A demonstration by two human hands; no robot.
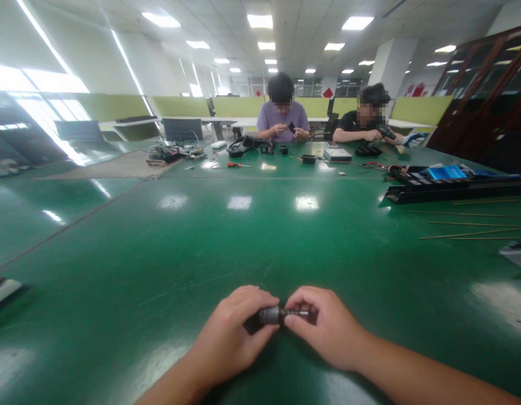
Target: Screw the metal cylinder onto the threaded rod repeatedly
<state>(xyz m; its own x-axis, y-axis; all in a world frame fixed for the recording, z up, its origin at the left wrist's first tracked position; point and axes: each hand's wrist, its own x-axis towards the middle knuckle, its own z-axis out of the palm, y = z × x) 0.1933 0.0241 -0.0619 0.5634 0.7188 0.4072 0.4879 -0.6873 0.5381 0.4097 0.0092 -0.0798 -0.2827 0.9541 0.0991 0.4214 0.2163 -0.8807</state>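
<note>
Low in the middle of the head view, a small grey metal cylinder with a thinner ribbed shaft (269,315) lies level between my hands, close above the green table (226,247). Wrapped round its thick left end is my left hand (235,323), thumb in front and fingers behind. My right hand (323,323) pinches the thin shaft on the right, between thumb and fingertips. The bright tip of the shaft shows under the right fingers. Its exact kind is unclear, and the far left end is dark and partly covered by my left hand.
Across the table sit a person in purple (282,118) and a person in black (365,121), both handling parts. A red screwdriver (235,165), a grey box (337,155) and a cluttered black tray (437,191) stand further off. Thin rods (475,230) lie at right.
</note>
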